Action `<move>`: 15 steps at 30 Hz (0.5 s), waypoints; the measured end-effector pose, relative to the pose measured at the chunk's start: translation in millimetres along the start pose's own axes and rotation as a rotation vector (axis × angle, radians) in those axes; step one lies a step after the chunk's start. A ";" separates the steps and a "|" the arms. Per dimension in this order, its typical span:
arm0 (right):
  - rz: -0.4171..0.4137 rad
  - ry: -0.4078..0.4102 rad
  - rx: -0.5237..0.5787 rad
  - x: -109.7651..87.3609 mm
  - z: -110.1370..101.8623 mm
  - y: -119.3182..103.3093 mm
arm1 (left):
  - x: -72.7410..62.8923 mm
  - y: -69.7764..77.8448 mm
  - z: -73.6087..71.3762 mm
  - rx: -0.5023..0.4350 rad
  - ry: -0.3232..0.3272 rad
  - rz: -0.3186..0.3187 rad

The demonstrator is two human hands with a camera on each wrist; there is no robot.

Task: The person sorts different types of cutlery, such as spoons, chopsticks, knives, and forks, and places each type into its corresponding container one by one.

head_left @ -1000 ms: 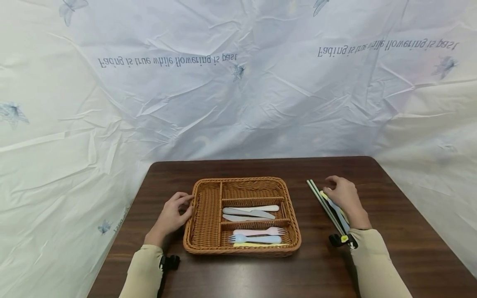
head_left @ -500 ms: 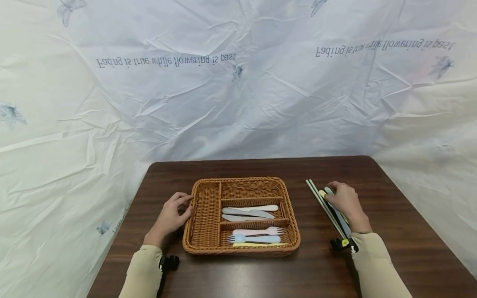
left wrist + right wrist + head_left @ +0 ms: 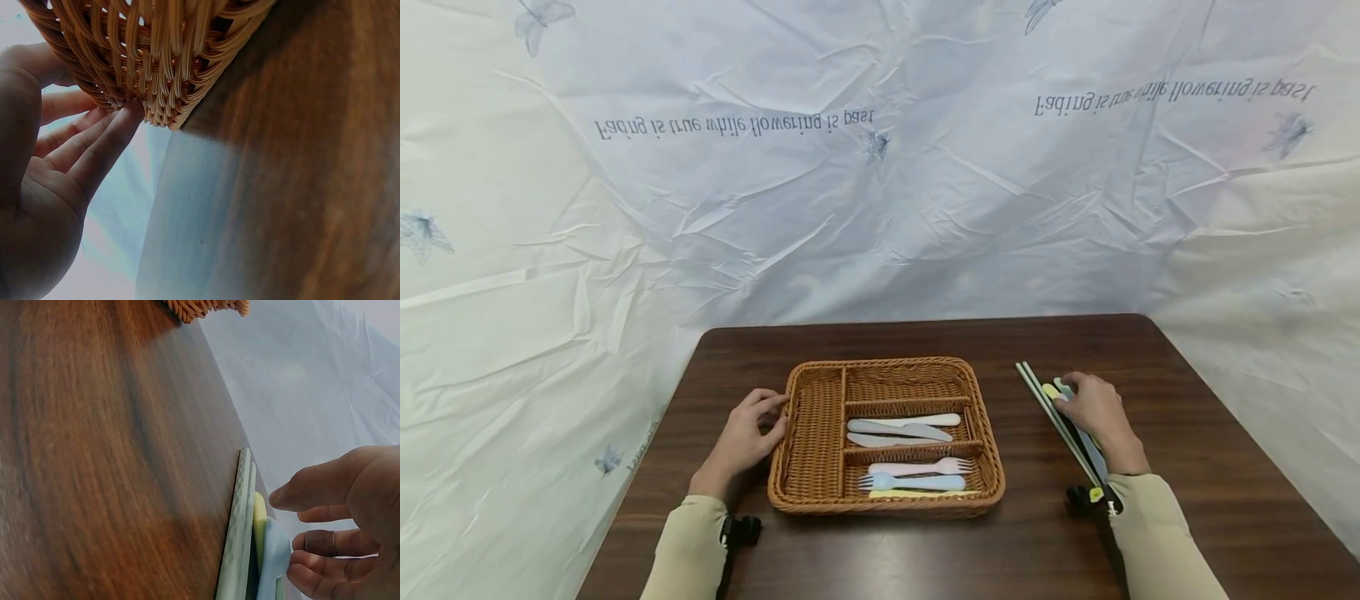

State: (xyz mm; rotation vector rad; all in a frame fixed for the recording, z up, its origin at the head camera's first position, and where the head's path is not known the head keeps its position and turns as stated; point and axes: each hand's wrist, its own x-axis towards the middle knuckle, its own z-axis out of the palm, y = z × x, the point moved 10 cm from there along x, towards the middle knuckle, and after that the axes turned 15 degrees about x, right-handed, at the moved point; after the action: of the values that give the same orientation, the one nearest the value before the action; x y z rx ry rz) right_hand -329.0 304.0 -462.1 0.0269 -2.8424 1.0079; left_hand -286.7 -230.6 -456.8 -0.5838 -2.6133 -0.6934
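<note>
My left hand [image 3: 745, 429] touches the left side of a wicker cutlery basket [image 3: 887, 362], fingers extended against its woven wall [image 3: 153, 69]. Over on the right, my right hand [image 3: 1097, 408] hovers at the top of a small bundle of cutlery, with thumb and fingers apart. Two pale green chopsticks [image 3: 236, 537] lie along the bundle's left side. Beside them show a yellow handle [image 3: 1049, 391], a pale green handle [image 3: 1060, 382] and a light blue handle [image 3: 274, 547] close to my fingertips. Their far ends are hidden beneath my hand and wrist.
White and grey knives [image 3: 910, 430] fill the basket's middle compartment; pink, blue and yellow pieces, including forks [image 3: 917, 482], lie in the front one. The basket stands on a dark wooden table [image 3: 880, 550]. Behind hangs a pale printed sheet [image 3: 880, 217].
My right hand has drawn slightly back toward me, and the pale green handle has come into sight by its fingertips. My left hand stays at the basket.
</note>
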 end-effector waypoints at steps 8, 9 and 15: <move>0.012 0.000 -0.003 -3.5 2.9 5.4 | -0.6 -1.9 2.4 -0.010 -0.015 -0.015; 0.014 0.001 -0.002 -3.8 3.3 6.2 | -0.3 -2.4 2.6 -0.012 -0.017 -0.019; 0.023 0.001 -0.016 -4.0 5.1 7.9 | 0.0 -3.8 2.9 -0.011 -0.019 -0.026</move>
State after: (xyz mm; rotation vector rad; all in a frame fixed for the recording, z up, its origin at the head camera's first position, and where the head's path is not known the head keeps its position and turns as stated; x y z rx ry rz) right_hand -326.1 306.8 -471.4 -0.0071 -2.8560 0.9894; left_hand -289.2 -232.0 -460.6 -0.5630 -2.6408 -0.7145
